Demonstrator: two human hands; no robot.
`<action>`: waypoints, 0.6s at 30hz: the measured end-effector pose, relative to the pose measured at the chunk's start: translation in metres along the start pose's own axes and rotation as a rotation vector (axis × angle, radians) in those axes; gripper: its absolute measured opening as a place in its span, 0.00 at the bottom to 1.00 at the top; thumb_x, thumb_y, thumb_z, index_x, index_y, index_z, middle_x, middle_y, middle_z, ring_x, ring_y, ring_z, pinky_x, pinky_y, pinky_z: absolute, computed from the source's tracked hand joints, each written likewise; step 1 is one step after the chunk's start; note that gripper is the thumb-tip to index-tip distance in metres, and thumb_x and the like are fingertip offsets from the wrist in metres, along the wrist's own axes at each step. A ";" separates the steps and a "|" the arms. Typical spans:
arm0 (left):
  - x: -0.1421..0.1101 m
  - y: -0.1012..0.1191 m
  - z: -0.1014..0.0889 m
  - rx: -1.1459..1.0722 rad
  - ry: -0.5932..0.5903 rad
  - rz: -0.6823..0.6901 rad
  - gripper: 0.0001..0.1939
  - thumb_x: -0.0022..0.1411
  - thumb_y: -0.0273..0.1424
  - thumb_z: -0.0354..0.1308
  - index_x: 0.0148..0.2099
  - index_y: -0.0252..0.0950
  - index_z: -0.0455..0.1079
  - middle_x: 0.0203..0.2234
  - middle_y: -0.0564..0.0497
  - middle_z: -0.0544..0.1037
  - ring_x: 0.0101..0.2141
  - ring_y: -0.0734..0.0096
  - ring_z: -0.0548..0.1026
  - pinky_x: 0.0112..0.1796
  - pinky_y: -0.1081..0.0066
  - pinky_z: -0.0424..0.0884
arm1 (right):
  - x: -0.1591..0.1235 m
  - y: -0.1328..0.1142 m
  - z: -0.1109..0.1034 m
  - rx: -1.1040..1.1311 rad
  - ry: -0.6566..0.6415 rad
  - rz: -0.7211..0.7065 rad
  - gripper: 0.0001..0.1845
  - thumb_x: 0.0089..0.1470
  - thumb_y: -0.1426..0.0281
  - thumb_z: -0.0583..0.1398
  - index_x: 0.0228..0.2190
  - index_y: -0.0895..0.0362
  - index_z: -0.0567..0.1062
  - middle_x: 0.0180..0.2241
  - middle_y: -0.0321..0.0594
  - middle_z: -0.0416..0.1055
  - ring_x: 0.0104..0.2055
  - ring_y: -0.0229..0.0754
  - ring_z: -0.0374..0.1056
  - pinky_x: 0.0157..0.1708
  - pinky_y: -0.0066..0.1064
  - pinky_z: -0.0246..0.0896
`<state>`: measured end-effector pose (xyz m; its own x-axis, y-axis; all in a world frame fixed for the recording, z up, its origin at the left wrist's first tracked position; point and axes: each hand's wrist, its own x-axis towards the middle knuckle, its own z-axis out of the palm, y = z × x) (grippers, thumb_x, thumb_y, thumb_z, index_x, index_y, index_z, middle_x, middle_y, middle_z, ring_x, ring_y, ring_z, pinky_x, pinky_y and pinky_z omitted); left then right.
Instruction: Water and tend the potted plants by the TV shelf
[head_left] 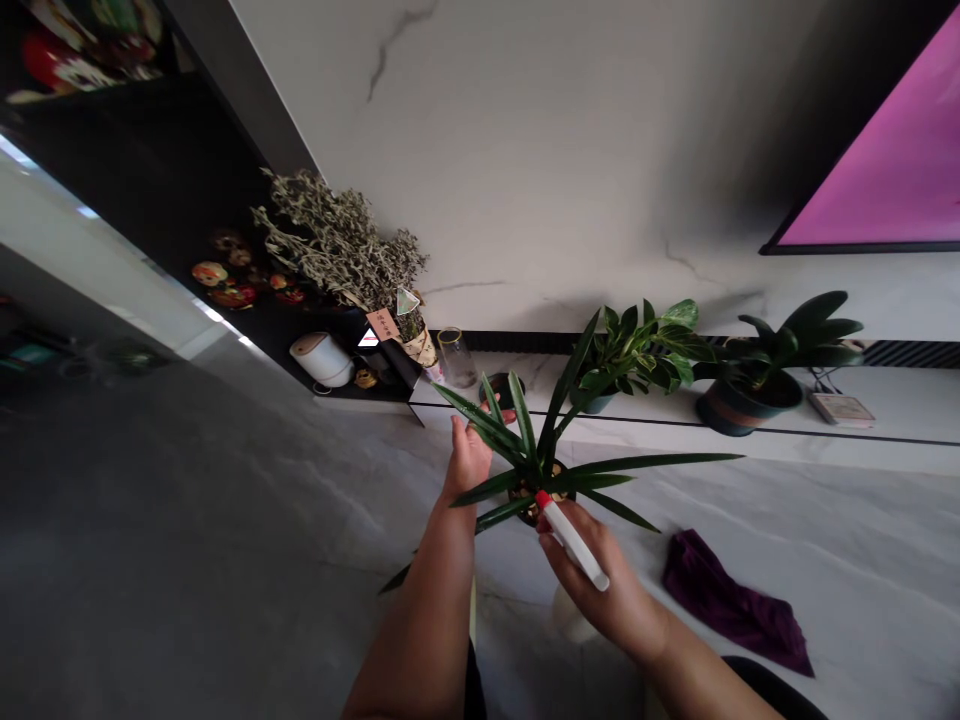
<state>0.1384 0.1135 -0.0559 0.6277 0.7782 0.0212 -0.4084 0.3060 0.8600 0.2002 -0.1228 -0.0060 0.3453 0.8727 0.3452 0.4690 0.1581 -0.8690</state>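
Observation:
A potted plant [532,430] with long, narrow green leaves stands in the middle of the head view; its pot [561,480] is largely hidden by the foliage. My left hand [468,458] reaches behind the leaves on the plant's left, fingers stretched and apart, palm close to a leaf with pale wet-looking specks. Whether it touches that leaf I cannot tell. My right hand [619,595] is wrapped around a spray bottle [575,545] with a white head, its red nozzle directed at the leaves. The bottle's pale body shows dimly below the hand.
Behind stands a low white ledge [892,390] with a leafy plant [637,350], a dark-potted plant [754,395], a glass vase [456,358] and a dried bouquet [345,245]. A purple cloth [731,600] lies on the floor at right. A television [885,150] hangs above.

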 end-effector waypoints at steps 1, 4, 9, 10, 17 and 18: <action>0.000 0.000 0.000 0.001 -0.006 0.003 0.47 0.69 0.70 0.41 0.64 0.39 0.76 0.46 0.41 0.85 0.57 0.45 0.78 0.64 0.47 0.66 | -0.001 0.001 0.000 -0.001 0.001 -0.008 0.07 0.70 0.67 0.57 0.45 0.53 0.75 0.38 0.42 0.79 0.39 0.45 0.77 0.42 0.35 0.76; 0.000 0.001 -0.001 -0.005 -0.022 0.002 0.46 0.69 0.69 0.41 0.62 0.40 0.77 0.45 0.42 0.86 0.58 0.46 0.79 0.65 0.47 0.66 | -0.003 0.008 0.002 0.000 0.021 0.008 0.08 0.70 0.67 0.57 0.45 0.54 0.76 0.40 0.43 0.80 0.42 0.46 0.78 0.45 0.36 0.76; 0.001 0.003 -0.001 -0.032 -0.009 -0.012 0.44 0.68 0.69 0.44 0.61 0.41 0.78 0.45 0.43 0.86 0.57 0.47 0.79 0.62 0.48 0.68 | -0.004 0.025 0.004 -0.013 0.061 0.071 0.10 0.71 0.66 0.57 0.41 0.54 0.77 0.35 0.41 0.79 0.37 0.44 0.77 0.40 0.34 0.74; 0.001 0.003 -0.001 -0.037 -0.005 -0.012 0.43 0.68 0.69 0.45 0.60 0.41 0.78 0.45 0.43 0.86 0.57 0.47 0.79 0.62 0.49 0.69 | -0.004 0.026 0.004 -0.016 0.054 0.080 0.10 0.71 0.66 0.57 0.41 0.54 0.77 0.35 0.41 0.79 0.36 0.44 0.77 0.39 0.34 0.74; 0.005 0.005 -0.002 -0.057 -0.003 -0.026 0.42 0.67 0.70 0.47 0.58 0.41 0.79 0.45 0.44 0.86 0.56 0.48 0.80 0.62 0.50 0.67 | -0.008 0.032 0.007 -0.010 0.057 0.076 0.11 0.67 0.67 0.59 0.47 0.53 0.79 0.41 0.44 0.83 0.43 0.47 0.81 0.47 0.37 0.78; 0.006 0.005 -0.002 -0.056 -0.001 -0.026 0.42 0.66 0.70 0.47 0.58 0.41 0.79 0.45 0.44 0.86 0.55 0.48 0.80 0.62 0.50 0.68 | -0.008 0.035 0.008 -0.014 0.061 0.089 0.12 0.67 0.66 0.59 0.47 0.54 0.80 0.42 0.45 0.83 0.44 0.48 0.81 0.47 0.37 0.78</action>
<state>0.1386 0.1203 -0.0527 0.6391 0.7691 -0.0006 -0.4282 0.3564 0.8304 0.2069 -0.1207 -0.0424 0.4348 0.8530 0.2886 0.4459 0.0745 -0.8920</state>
